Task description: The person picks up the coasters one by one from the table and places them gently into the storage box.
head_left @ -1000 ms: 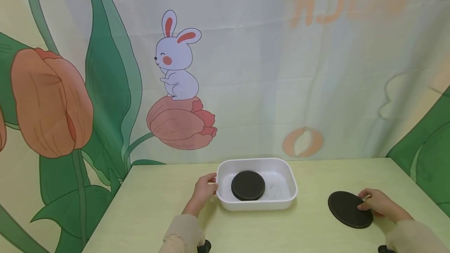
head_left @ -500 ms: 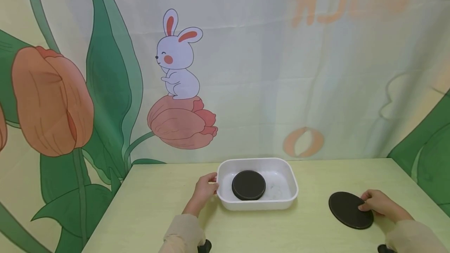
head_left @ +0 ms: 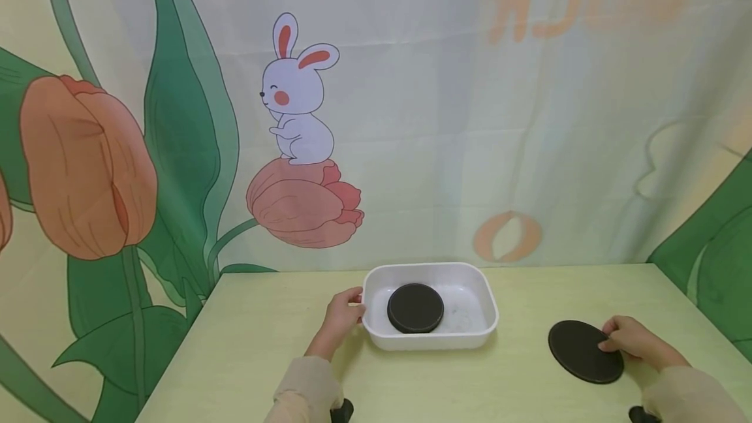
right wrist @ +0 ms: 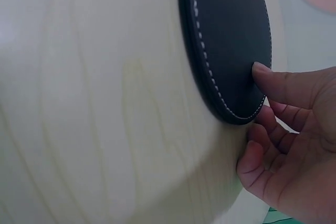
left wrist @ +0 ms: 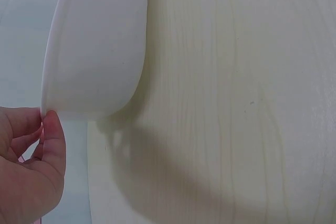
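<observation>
A white rectangular plastic tray (head_left: 431, 343) stands near the back middle of the table in the head view. Inside it, on the left, is a black round coaster (head_left: 415, 308), perhaps more than one in a pile. My left hand (head_left: 339, 314) pinches the tray's left rim between thumb and fingers; in the left wrist view the thumb (left wrist: 53, 135) presses at the rim's edge. Off to the right, my right hand (head_left: 633, 341) pinches another black round coaster (head_left: 581, 350) by its right edge. White stitching runs round that leather coaster (right wrist: 231, 40) in the right wrist view, thumb on top.
The pale wood-grain table (head_left: 235, 344) ends at the back against a curtain (head_left: 411, 116) printed with tulips and a rabbit. Bare tabletop lies between the tray and the right-hand coaster. Black wrist mounts (head_left: 342, 411) show at the lower edge.
</observation>
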{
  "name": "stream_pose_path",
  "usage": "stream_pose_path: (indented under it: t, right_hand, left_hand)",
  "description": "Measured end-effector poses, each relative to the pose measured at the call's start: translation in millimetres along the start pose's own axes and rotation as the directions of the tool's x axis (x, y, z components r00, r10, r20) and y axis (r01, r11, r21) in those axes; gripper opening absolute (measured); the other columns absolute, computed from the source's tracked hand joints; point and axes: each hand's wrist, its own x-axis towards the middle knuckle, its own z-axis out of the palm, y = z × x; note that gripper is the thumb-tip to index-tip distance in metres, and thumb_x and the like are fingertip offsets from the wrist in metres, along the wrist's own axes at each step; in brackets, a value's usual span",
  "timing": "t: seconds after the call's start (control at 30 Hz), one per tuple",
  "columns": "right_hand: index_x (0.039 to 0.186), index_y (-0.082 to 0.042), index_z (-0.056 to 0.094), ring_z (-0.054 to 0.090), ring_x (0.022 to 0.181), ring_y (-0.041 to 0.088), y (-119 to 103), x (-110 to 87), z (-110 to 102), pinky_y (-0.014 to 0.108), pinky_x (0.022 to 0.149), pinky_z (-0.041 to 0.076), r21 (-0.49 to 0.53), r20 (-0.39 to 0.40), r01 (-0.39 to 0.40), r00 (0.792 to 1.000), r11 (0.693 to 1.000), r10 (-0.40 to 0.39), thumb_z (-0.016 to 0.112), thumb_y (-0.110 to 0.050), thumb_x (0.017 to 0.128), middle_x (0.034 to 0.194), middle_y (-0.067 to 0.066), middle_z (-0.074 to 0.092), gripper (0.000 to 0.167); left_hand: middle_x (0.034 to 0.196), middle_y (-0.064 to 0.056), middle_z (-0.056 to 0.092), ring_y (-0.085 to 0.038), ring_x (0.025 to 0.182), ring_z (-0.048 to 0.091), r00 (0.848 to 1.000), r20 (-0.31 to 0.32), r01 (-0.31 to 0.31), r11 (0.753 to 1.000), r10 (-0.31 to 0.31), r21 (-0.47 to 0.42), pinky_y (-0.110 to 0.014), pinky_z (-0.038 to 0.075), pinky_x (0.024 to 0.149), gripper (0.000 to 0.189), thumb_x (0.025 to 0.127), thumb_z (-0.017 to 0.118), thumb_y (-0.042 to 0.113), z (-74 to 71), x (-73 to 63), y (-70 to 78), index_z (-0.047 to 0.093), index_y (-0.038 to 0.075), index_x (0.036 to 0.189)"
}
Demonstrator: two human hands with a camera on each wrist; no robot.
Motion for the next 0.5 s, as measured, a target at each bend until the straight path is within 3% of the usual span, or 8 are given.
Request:
stream_pose_path:
  t: [0.13, 0.37, 0.5]
  right_hand:
    - [0.084, 0.008, 0.042, 0.040, 0.066, 0.018, -2, -1.8, -1, 0.028, 0.052, 0.037, 0.007, 0.005, 0.012, 1.000, 1.000, -0.012, 0.060, -0.001, 0.073, 0.076, 0.010, 0.041, 0.023]
    - [0.088, 0.006, 0.041, 0.037, 0.051, 0.014, -12, -7.5, -6, 0.025, 0.046, 0.037, 0.028, 0.019, -0.016, 1.000, 0.999, 0.015, 0.055, -0.001, 0.075, 0.073, 0.007, 0.042, 0.020]
    - [0.094, 0.007, 0.042, 0.041, 0.057, 0.016, -21, -10.8, -11, 0.026, 0.048, 0.039, 0.047, 0.052, -0.019, 0.999, 0.999, 0.016, 0.049, 0.001, 0.077, 0.074, 0.006, 0.044, 0.019]
  left_hand:
    - [0.104, -0.018, 0.054, -0.016, 0.082, 0.053, 1.000, 0.001, 0.002, 1.000, -0.002, 0.000, -0.024, 0.053, 0.067, 0.043, 0.080, 0.050, -0.005, 0.3, -0.1, 0.6, 0.047, -0.006, 0.123]
    - [0.105, -0.019, 0.054, -0.016, 0.081, 0.054, 1.000, 0.000, 0.009, 1.000, -0.009, 0.004, -0.025, 0.054, 0.067, 0.043, 0.080, 0.051, -0.005, 0.7, 0.3, 0.5, 0.047, -0.006, 0.123]
    - [0.105, -0.019, 0.054, -0.017, 0.082, 0.054, 1.000, -0.005, 0.020, 1.000, -0.020, 0.000, -0.025, 0.054, 0.067, 0.043, 0.080, 0.051, -0.005, 1.4, 0.7, 0.5, 0.047, -0.006, 0.123]
